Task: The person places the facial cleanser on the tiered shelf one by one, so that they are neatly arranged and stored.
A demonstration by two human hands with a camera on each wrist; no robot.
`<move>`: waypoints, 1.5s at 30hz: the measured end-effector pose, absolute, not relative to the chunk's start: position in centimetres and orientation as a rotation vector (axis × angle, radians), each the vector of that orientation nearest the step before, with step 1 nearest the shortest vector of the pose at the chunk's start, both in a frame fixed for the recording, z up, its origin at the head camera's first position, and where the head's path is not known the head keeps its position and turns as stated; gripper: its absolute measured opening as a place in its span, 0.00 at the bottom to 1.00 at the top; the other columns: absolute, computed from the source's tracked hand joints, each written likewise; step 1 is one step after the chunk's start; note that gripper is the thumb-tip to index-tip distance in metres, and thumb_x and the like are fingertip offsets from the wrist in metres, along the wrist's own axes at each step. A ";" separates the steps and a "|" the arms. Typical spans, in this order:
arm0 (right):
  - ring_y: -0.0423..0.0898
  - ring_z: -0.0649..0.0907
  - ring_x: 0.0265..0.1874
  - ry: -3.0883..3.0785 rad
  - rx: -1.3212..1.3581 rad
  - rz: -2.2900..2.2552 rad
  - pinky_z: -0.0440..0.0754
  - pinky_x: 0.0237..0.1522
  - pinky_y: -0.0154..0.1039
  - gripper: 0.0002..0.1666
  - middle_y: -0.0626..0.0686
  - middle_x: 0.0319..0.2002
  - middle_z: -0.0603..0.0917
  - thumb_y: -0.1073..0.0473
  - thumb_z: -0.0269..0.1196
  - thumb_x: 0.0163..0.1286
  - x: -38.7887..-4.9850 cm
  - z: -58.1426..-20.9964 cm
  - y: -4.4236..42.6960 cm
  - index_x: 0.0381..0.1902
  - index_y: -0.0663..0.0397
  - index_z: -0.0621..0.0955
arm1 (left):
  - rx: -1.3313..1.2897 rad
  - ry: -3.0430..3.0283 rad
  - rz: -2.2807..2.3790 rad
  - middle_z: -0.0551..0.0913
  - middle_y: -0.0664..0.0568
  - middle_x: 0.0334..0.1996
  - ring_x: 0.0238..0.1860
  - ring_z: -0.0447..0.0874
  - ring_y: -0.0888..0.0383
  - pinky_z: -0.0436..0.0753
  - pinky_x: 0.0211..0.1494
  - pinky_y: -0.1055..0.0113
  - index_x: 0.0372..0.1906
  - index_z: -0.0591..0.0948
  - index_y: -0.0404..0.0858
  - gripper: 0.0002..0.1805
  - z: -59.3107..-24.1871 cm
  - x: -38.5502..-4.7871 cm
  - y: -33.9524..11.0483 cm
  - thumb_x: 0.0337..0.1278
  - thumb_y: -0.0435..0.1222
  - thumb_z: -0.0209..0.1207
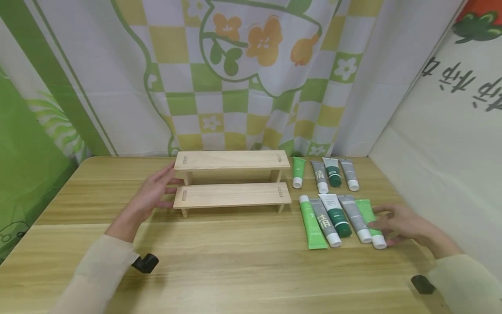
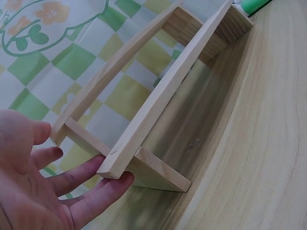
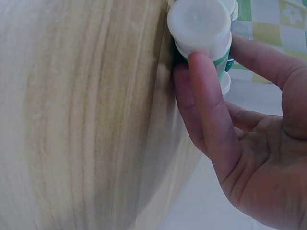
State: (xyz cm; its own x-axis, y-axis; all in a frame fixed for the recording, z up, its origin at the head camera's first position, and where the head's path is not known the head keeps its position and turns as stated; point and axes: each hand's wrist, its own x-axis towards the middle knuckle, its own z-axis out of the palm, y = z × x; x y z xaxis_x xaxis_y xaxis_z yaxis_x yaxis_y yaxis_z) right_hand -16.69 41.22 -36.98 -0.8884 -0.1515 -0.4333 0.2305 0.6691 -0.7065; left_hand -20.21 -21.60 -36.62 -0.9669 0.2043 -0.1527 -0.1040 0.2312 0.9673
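Note:
A light wooden two-step stand (image 1: 232, 195) stands on the table. My left hand (image 1: 154, 190) is at its left end, fingers extended; in the left wrist view, fingertips (image 2: 125, 180) touch the end of the lower board. My right hand (image 1: 404, 222) is beside the rightmost light green tube (image 1: 366, 211) of the front row. In the right wrist view, a fairly straight finger (image 3: 211, 96) touches the tube's white cap (image 3: 199, 21), and the thumb reaches along its far side. The tube lies on the table. Grey tubes (image 1: 354, 216) and a white-and-green tube (image 1: 336, 213) lie next to it.
Behind the front row lies a second row with a small green tube (image 1: 298, 172), grey tubes (image 1: 348, 173) and a white-and-green tube (image 1: 332, 171). A checked curtain (image 1: 251, 104) hangs behind the wooden table (image 1: 235, 270). A white wall panel (image 1: 443, 152) borders the right side.

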 end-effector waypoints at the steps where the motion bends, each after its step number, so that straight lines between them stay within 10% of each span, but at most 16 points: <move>1: 0.52 0.85 0.37 2.421 0.062 -1.119 0.89 0.33 0.48 0.50 0.63 0.47 0.82 0.58 0.66 0.70 -16.7 -37.0 41.2 0.72 0.82 0.51 | 0.098 2.256 1.807 0.62 0.28 0.71 0.68 0.64 0.30 0.85 0.51 0.46 0.82 0.44 0.53 0.35 -36.6 -20.2 -21.6 0.80 0.56 0.37; 45: 0.52 0.84 0.36 2.438 0.082 -1.135 0.89 0.35 0.48 0.51 0.62 0.45 0.82 0.59 0.67 0.70 -16.5 -36.5 41.2 0.72 0.81 0.49 | 0.030 2.286 1.714 0.66 0.29 0.69 0.66 0.68 0.32 0.84 0.54 0.49 0.80 0.49 0.33 0.44 -37.0 -21.3 -21.6 0.76 0.62 0.33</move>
State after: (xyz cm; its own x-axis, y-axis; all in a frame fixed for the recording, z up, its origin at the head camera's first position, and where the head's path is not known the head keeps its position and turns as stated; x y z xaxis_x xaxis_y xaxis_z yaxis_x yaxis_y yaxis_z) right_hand -16.53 41.21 -36.54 -0.8984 -0.1313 -0.4192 0.2362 0.6602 -0.7130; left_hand -21.31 -21.61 -36.97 -0.9596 0.1847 -0.2122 -0.1519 0.2945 0.9435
